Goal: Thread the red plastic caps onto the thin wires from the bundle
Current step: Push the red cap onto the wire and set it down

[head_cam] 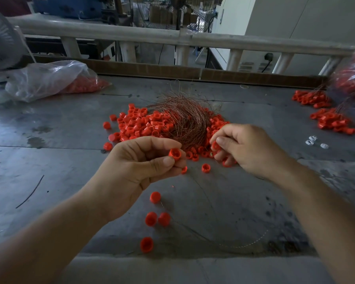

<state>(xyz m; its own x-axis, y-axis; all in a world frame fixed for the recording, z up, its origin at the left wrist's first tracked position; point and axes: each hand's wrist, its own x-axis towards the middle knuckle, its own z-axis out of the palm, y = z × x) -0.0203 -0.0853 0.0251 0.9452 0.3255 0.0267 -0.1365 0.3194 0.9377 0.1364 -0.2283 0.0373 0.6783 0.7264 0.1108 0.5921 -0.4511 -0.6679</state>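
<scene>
Two caps are held: left hand [143, 160] pinches a red cap [175, 154], right hand [248, 148] pinches a second cap [215, 145] beside the wire bundle [184, 121], at the middle of the counter [49, 140]. Threading looks underway; next, a wire tip must find the cap's hole.

Bare table [49, 144] is lying open on the left, between the bag [49, 78] at the far corner and the near edge, with only a stray wire [30, 191] crossing it. The cap pile [139, 124] and wire bundle [184, 117] are blocking the middle, just beyond the left hand [139, 162] and right hand [248, 148], each pinching a cap [175, 154]. Nearer, loose caps [155, 197] are dotting the strip between the forearms. Far right, threaded caps [332, 121] and white bits [314, 141] are crowding in.
</scene>
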